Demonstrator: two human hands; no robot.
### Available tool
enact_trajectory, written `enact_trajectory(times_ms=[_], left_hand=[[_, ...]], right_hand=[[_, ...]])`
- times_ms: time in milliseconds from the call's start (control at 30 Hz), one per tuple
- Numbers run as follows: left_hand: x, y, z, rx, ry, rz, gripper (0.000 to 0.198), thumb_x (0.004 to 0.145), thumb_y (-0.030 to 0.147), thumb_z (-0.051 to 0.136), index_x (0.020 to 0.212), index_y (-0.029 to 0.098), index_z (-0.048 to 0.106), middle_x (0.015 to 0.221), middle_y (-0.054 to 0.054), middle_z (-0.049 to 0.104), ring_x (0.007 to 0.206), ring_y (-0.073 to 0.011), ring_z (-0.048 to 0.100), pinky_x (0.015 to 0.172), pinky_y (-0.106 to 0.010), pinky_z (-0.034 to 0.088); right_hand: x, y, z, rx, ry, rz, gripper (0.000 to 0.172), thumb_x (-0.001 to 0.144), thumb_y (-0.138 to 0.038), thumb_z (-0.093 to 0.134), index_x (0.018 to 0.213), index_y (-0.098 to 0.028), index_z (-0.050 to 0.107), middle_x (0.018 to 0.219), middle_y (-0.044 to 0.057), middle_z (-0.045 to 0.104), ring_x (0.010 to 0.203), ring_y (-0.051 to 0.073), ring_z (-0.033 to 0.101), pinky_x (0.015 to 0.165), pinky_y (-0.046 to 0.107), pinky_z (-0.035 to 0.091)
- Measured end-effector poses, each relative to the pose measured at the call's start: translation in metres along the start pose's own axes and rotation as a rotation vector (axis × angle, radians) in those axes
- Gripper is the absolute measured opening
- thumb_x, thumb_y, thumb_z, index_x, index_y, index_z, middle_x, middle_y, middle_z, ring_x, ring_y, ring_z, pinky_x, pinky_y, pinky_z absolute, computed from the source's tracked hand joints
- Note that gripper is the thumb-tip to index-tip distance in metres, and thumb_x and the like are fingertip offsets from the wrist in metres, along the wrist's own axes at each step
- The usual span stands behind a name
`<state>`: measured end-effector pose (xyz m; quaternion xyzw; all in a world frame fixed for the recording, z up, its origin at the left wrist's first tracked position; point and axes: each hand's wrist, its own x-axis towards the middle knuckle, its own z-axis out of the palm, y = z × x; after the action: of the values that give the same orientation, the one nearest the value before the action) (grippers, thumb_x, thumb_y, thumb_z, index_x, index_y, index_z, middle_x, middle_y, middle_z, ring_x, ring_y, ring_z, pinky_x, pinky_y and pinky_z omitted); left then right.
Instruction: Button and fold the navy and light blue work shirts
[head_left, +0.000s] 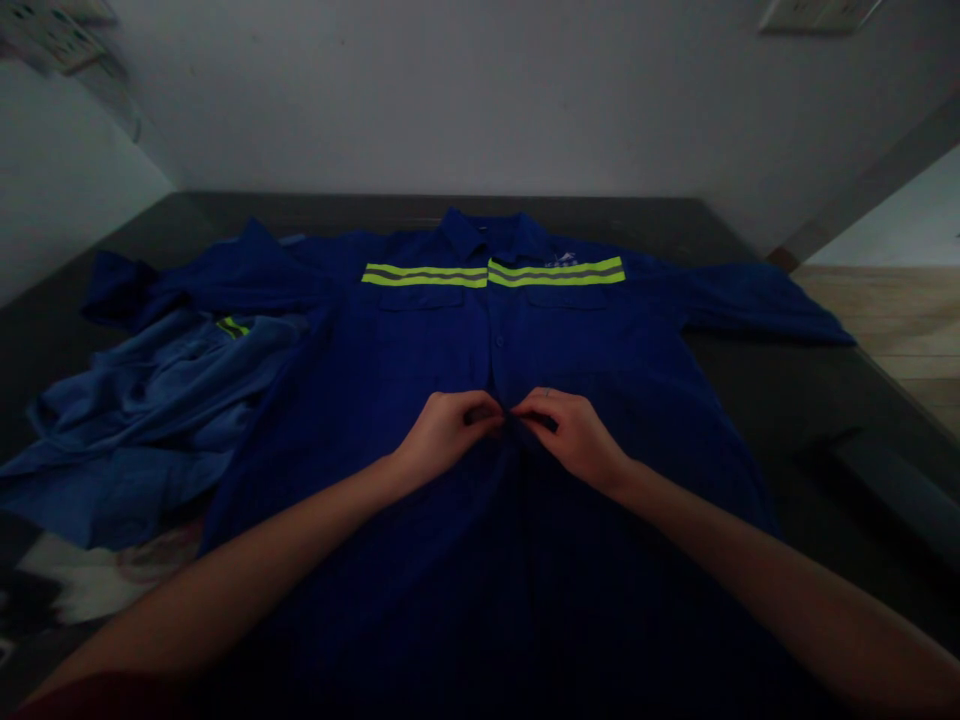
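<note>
Blue work shirt (420,340) lies flat, its front placket pinched between the clenched fingertips of the left hand (442,430) and right hand (574,435), which meet mid-shirt. The collar points to 12 o'clock. A paler crumpled garment (150,420) lies at 9 o'clock on the dark table (787,390), and a white wall (450,100) stands beyond.

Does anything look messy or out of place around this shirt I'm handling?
The dark blue shirt lies flat and spread on the table, with the left hand and right hand pinching its front closure. Only the lighter blue garment on the left stands out: it sits crumpled in a heap. Nothing looks torn or spilled.
</note>
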<state>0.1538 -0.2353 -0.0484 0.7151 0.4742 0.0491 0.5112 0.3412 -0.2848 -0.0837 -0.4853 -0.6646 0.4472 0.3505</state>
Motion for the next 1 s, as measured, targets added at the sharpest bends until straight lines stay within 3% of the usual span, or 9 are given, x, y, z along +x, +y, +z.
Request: enact_trajectory(times_ms=[200,367,433,533,633,867,1000], left_hand=[[0.0,0.005,-0.003,-0.019,-0.034,-0.054,0.006,0.08,0.016,0.062,0.081,0.017,0.068,0.072,0.002,0.072,0.07,-0.0134,0.067,0.065,-0.021,0.048],[-0.003,0.004,0.002,0.098,0.0,0.018,0.008,0.082,0.014,0.058,0.079,0.019,0.065,0.075,0.003,0.071,0.07,-0.0121,0.066,0.064,-0.02,0.046],[-0.005,0.004,0.004,0.1,0.029,0.034,0.007,0.083,0.014,0.057,0.084,0.02,0.061,0.077,0.004,0.071,0.072,-0.0118,0.067,0.064,-0.02,0.047],[-0.007,0.004,0.005,0.036,0.048,0.003,0.021,0.081,0.012,0.058,0.1,0.021,0.054,0.077,0.005,0.071,0.073,-0.0123,0.068,0.064,-0.02,0.049],[-0.007,0.004,0.005,0.032,0.039,0.033,0.027,0.081,0.012,0.058,0.105,0.023,0.053,0.079,0.005,0.071,0.075,-0.0123,0.069,0.067,-0.02,0.05],[-0.005,0.001,0.004,0.055,0.043,0.071,0.015,0.081,0.016,0.059,0.095,0.021,0.061,0.083,0.003,0.072,0.078,-0.0131,0.068,0.072,-0.022,0.051],[-0.004,0.0,0.002,0.042,0.018,0.066,0.01,0.081,0.016,0.059,0.09,0.02,0.061,0.081,0.004,0.07,0.077,-0.0126,0.067,0.069,-0.021,0.05]], right_hand=[[-0.003,-0.007,0.007,-0.087,0.018,0.018,0.02,0.085,-0.005,0.051,0.09,-0.017,0.067,0.086,0.006,0.065,0.081,0.018,0.062,0.074,0.031,0.049],[-0.006,-0.01,0.015,-0.148,0.035,0.051,0.018,0.085,-0.006,0.05,0.091,-0.015,0.064,0.087,0.008,0.063,0.081,0.02,0.061,0.074,0.033,0.05],[-0.007,-0.011,0.016,-0.141,0.035,0.052,0.019,0.086,-0.007,0.049,0.092,-0.016,0.064,0.089,0.008,0.063,0.084,0.02,0.061,0.076,0.033,0.05],[-0.007,-0.01,0.015,-0.126,0.017,0.056,0.02,0.087,-0.007,0.049,0.096,-0.016,0.064,0.093,0.008,0.064,0.089,0.021,0.061,0.08,0.035,0.05],[-0.005,-0.008,0.011,-0.069,0.021,0.077,0.02,0.087,-0.008,0.051,0.096,-0.017,0.066,0.095,0.007,0.065,0.09,0.02,0.062,0.082,0.034,0.05],[0.001,0.002,0.005,0.218,-0.013,0.261,0.01,0.082,-0.015,0.061,0.09,-0.017,0.067,0.087,0.004,0.068,0.079,0.017,0.064,0.073,0.03,0.05],[0.001,0.003,0.002,0.213,-0.039,0.175,0.022,0.082,-0.018,0.062,0.104,-0.019,0.058,0.085,0.001,0.064,0.073,0.015,0.06,0.066,0.027,0.048]])
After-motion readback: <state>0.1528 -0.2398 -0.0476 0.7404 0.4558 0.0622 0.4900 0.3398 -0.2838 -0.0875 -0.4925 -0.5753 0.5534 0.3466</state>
